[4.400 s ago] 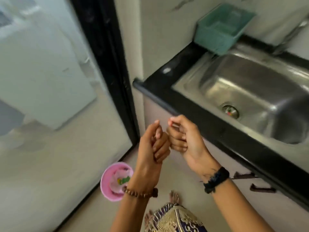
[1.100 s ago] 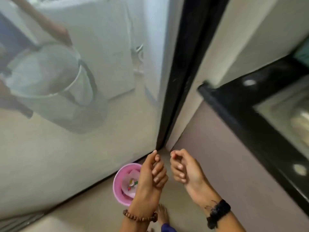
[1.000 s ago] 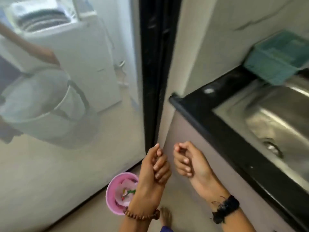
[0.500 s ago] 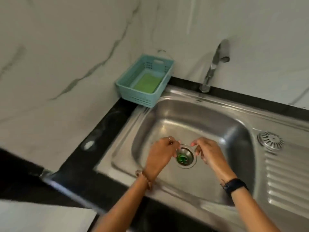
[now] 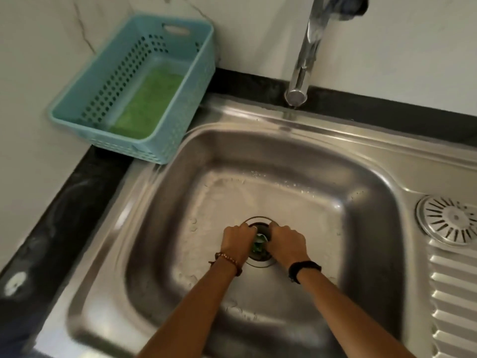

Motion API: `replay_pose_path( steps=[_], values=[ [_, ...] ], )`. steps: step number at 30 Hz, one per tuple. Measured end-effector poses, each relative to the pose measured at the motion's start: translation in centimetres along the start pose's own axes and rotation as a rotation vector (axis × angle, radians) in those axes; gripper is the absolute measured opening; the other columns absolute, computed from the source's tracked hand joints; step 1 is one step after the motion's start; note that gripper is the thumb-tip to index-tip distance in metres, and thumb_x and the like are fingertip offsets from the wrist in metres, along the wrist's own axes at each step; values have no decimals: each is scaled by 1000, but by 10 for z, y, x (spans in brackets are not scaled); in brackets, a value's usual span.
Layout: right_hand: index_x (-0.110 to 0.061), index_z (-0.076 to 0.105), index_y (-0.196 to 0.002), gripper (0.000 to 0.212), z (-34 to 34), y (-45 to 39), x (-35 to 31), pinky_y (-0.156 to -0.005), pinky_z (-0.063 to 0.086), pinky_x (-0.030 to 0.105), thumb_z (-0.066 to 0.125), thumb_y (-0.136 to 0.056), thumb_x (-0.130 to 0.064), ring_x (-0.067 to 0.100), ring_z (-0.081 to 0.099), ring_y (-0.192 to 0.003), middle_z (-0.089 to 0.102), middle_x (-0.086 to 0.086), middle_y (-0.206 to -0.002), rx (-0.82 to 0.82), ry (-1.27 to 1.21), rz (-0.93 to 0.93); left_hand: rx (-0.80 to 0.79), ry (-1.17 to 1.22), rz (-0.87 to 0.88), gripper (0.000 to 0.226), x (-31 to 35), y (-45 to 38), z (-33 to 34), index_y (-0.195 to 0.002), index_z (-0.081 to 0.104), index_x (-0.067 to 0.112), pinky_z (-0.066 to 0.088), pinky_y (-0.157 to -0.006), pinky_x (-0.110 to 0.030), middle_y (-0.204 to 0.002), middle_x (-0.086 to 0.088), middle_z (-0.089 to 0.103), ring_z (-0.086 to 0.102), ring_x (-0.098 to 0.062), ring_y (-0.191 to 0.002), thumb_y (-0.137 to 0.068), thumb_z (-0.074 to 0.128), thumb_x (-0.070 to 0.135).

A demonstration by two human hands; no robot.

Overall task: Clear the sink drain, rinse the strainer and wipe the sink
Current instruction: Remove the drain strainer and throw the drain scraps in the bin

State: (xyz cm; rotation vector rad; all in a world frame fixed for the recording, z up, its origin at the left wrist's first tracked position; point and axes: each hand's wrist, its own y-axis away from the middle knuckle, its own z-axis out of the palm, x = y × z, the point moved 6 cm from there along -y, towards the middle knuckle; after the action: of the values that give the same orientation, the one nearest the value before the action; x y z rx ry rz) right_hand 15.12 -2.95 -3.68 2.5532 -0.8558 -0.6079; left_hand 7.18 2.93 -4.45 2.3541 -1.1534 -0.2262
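A steel sink [image 5: 165, 228] fills the view, its floor wet. At the middle of the floor is the round drain [image 5: 259, 261], with green and pale bits of debris [image 5: 259, 243] showing inside it. My left hand [image 5: 237, 240] and my right hand [image 5: 287, 242] are both down at the drain, one on each side, fingers curled over its rim. What the fingertips hold is hidden. A round metal strainer [image 5: 451, 223] lies on the drainboard at the right.
A chrome tap [image 5: 305, 50] reaches over the back of the sink. A light blue perforated basket [image 5: 198, 81] with a green scouring pad [image 5: 147, 102] stands on the black counter [image 5: 64, 215] at the back left. The ribbed drainboard [image 5: 454, 293] is on the right.
The view swung from the floor and pink bin beside the counter to the sink. Both hands went down to the drain and now close in tighter over its rim.
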Motion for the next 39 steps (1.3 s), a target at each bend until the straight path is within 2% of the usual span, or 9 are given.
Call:
replay_pose_path(
  steps=[6,12,16,20,24,30,33,36,39],
  values=[
    [-13,63,-99,19,22,2,-6,-65,36,26,46,-92,-17,23,65,-92,69,5,-102,-74,253,-49,50,0,1,22,-12,-1,4,-109,55,11,46,-77,-35,-114,-11,62,62,-31,-100,-96,38,17],
    [-13,61,-98,20,-9,10,8,-60,36,25,47,-92,-27,22,63,-79,68,5,-93,50,119,-3,84,106,-19,32,-10,-2,-4,-125,46,16,47,-79,-37,-123,-8,57,60,-30,-105,-94,41,20],
    [-12,60,-95,18,-24,14,15,-49,30,21,53,-89,-28,16,52,-64,68,5,-85,79,9,7,0,-37,-44,25,2,-5,0,-115,57,10,45,-82,-33,-122,-10,57,61,-27,-104,-94,45,16],
    [-11,61,-97,20,-20,16,13,-53,36,23,54,-89,-28,15,53,-67,68,5,-87,40,-50,18,-64,-111,-51,20,19,-2,7,-106,62,10,45,-80,-28,-109,-6,65,63,-22,-100,-94,46,13],
    [-10,62,-96,19,-15,20,12,-61,44,27,54,-89,-25,18,58,-71,68,5,-87,31,-105,33,-70,-58,-69,21,21,2,9,-108,61,9,46,-84,-30,-110,-7,65,63,-23,-102,-95,45,12],
    [-10,63,-99,16,-13,18,10,-64,45,29,53,-89,-19,25,62,-80,68,10,-93,24,-153,-13,95,112,-187,24,-2,9,-3,-112,56,9,47,-81,-35,-113,-11,64,62,-30,-102,-95,41,15],
    [-8,61,-107,21,3,12,0,-69,47,31,53,-89,-16,29,64,-87,68,14,-100,-63,-115,-44,178,144,-147,24,-7,5,-6,-116,53,15,48,-76,-35,-109,-11,65,64,-30,-97,-95,43,21],
    [-4,60,-106,22,23,8,0,-75,49,33,51,-89,-17,30,63,-92,66,15,-104,-159,-86,23,139,98,-63,28,-2,-2,0,-121,52,18,47,-78,-35,-110,-12,65,63,-30,-99,-94,45,24],
    [-4,60,-103,21,32,7,1,-77,49,35,48,-91,-17,30,63,-94,65,16,-106,-170,-63,32,111,35,0,21,6,-7,6,-111,56,14,46,-77,-34,-109,-10,65,62,-29,-99,-94,45,20]
  ],
)
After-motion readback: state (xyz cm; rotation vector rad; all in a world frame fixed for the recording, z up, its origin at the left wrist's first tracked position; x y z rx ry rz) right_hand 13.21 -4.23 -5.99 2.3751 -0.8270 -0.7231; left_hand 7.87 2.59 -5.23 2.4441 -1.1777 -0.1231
